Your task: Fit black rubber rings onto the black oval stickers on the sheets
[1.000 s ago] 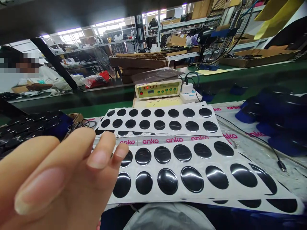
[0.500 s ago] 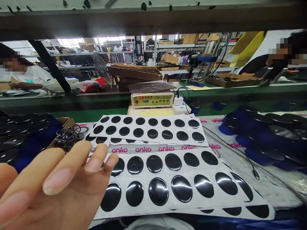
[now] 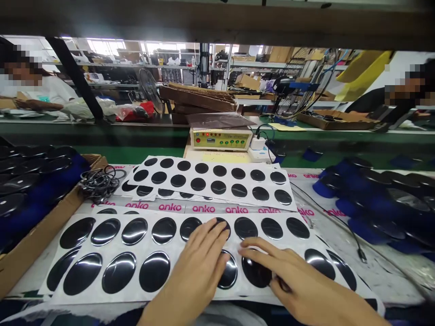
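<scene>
My left hand point(image 3: 200, 262) lies with its fingers stretched out on a white sheet of round black stickers point(image 3: 180, 290) in front of me. Its fingertips cover part of a disc in the far row. My right hand point(image 3: 288, 276) is just beside it, over a glossy black sticker point(image 3: 254, 271) in the near row. Its index and middle fingers reach across the disc and its thumb is bent at the disc's right side, with a gap between them. Whether the sticker's edge is lifted, I cannot make out. More sheets lie partly under this one.
Behind is another stack of sticker sheets point(image 3: 217, 188). At left are a box of blue, black-topped parts point(image 3: 37, 181) and coiled black cables point(image 3: 98, 183). Similar parts point(image 3: 384, 190) stand at right beside a loose cable point(image 3: 353, 235). A control box point(image 3: 220, 139) sits behind; people work beyond.
My left hand has come down from the raised left foreground onto the sticker sheet. My right hand has come into view over the near row.
</scene>
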A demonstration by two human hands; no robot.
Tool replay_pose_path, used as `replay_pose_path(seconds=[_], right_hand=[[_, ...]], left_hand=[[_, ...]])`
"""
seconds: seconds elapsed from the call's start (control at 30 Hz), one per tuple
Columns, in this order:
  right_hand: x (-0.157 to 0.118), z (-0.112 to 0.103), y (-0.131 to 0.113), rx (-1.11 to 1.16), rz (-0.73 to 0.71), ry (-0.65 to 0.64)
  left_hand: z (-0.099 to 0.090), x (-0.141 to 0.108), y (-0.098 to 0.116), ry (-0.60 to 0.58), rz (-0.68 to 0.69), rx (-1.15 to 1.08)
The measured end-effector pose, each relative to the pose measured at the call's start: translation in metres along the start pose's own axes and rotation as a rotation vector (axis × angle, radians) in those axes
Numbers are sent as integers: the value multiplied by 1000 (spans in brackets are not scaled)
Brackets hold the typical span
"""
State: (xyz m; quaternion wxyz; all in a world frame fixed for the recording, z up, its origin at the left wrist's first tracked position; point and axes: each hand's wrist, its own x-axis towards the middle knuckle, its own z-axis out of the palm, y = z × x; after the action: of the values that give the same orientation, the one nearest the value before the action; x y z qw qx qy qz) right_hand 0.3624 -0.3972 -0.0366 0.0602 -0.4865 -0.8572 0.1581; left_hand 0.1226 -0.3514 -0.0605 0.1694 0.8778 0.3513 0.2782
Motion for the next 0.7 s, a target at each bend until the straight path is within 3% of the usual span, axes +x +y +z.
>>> replay_pose_path(seconds=[0.07,0.17,0.33,0.53,0.7], right_hand=[[10,17,1,-76,-15,-6],[17,32,0,-170,-77,45],[19,29,-1,-241,-121,108],[10,31,9,-246,-160,79],[11,36,6,-161,-118,190]], left_hand=[[21,0,-6,-55,86,243],[36,-3,-14,-95,96,383],[32,-4,-12,-122,96,411],[30,-3,-11,-114,76,377],[29,-3,-12,-122,81,401]])
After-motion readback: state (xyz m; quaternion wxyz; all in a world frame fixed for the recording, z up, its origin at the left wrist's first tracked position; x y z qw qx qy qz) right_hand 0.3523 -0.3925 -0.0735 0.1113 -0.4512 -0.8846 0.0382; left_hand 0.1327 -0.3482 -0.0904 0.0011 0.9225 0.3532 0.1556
